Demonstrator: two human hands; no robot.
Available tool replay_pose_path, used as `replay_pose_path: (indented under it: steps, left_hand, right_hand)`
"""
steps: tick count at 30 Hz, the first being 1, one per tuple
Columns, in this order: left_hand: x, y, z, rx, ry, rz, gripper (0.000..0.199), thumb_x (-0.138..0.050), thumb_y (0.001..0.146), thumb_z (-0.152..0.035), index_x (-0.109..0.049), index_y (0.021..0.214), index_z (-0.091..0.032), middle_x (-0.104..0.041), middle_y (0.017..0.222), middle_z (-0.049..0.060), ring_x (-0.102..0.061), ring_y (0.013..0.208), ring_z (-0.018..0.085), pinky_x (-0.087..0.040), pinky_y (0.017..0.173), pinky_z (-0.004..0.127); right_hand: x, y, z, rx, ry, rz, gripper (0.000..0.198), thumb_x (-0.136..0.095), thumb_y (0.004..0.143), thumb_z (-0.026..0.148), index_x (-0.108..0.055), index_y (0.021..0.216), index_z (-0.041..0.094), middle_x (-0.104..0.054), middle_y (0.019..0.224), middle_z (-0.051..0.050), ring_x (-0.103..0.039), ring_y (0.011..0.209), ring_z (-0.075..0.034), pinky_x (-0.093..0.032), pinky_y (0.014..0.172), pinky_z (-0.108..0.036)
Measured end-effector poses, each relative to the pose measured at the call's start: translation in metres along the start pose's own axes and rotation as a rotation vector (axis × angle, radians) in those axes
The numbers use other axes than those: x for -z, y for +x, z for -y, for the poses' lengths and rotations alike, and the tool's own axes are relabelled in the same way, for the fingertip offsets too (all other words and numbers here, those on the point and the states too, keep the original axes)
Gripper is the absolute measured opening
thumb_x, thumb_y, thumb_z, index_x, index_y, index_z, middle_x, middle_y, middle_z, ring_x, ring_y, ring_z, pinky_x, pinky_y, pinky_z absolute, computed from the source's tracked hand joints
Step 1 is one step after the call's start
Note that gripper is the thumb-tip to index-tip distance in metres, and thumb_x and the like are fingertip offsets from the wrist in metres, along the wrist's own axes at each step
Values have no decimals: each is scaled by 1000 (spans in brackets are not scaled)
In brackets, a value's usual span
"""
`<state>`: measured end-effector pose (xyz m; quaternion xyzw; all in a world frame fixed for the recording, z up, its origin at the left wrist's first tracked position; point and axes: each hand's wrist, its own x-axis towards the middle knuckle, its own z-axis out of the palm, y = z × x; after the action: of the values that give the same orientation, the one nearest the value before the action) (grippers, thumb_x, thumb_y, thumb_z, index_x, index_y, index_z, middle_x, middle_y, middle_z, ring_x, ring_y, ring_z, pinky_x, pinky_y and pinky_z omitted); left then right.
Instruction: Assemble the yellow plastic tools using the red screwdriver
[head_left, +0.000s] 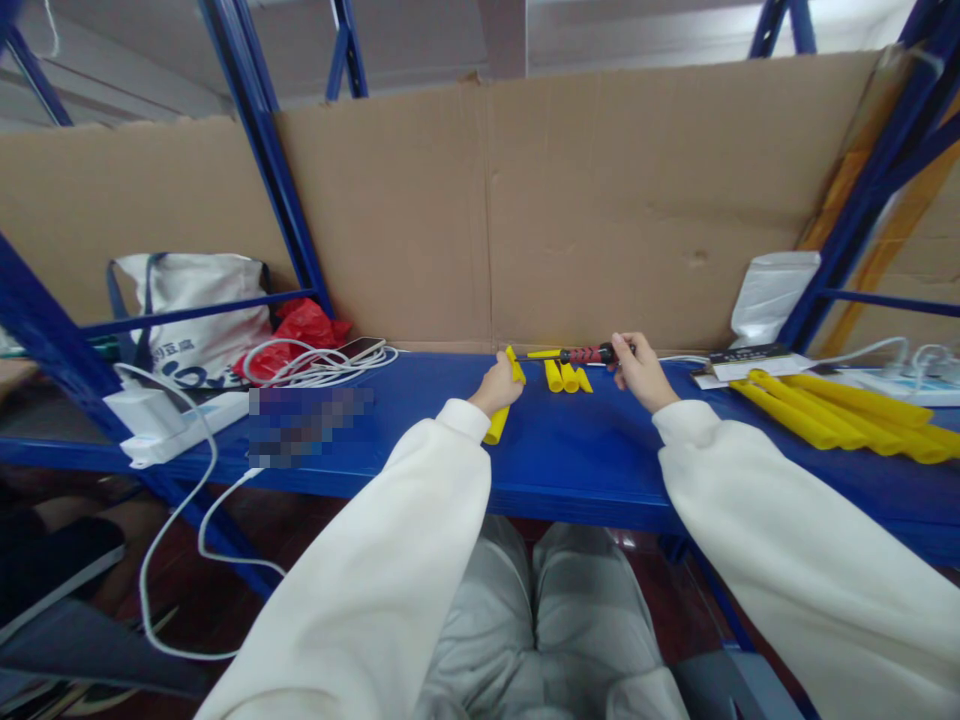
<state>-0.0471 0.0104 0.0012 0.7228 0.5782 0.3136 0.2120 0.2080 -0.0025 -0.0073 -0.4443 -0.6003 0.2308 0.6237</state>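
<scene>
My left hand (498, 385) is closed around a yellow tube (496, 427), whose ends stick out above and below the fingers. My right hand (637, 370) grips the end of a screwdriver (589, 355) with a red and black handle. Its thin shaft points left and reaches toward the upper part of the tube; whether the tip touches it I cannot tell. Between the hands, several short yellow tube pieces (564, 377) lie on the blue table (592, 450), just below the screwdriver.
Several long yellow tubes (847, 415) lie at the right beside a black and white packet (750, 365). At left are a white cloth bag (195, 300), coiled white cables (315, 365), and a power strip (187, 428). A cardboard panel (600, 200) stands behind the table, between blue posts.
</scene>
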Motion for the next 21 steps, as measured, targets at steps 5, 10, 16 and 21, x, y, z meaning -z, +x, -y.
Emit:
replay_pose_path:
  steps: [5, 10, 16, 21]
  left_hand:
    - [-1, 2, 2, 5, -27, -5, 42, -66, 86, -5, -47, 120, -18, -76, 116, 20, -76, 110, 31, -58, 96, 42]
    - [-1, 3, 2, -4, -31, -5, 42, -66, 85, -5, -46, 121, -18, -76, 118, 22, -76, 111, 30, -58, 96, 42]
    - [-1, 2, 1, -7, -25, -12, 41, -66, 85, -4, -47, 118, -18, -76, 117, 23, -76, 111, 32, -57, 96, 43]
    - [-1, 2, 1, 0, -21, 1, 42, -66, 84, -4, -47, 118, -19, -77, 112, 20, -76, 112, 32, -57, 98, 44]
  right_hand:
    - [0, 0, 1, 24, 26, 28, 59, -75, 75, 79, -48, 93, 29, -44, 49, 10, -42, 38, -13, -27, 36, -25]
    - [-1, -2, 4, 8, -8, -2, 61, -70, 76, 82, -47, 93, 28, -52, 54, 9, -45, 38, -12, -30, 36, -25]
    - [-1, -3, 6, 0, 12, 8, 67, -76, 67, 84, -49, 92, 29, -46, 47, 10, -40, 37, -12, -28, 36, -26]
    - [1, -3, 3, 0, -36, 1, 63, -74, 72, 82, -51, 92, 27, -53, 52, 7, -46, 39, -13, -32, 38, -26]
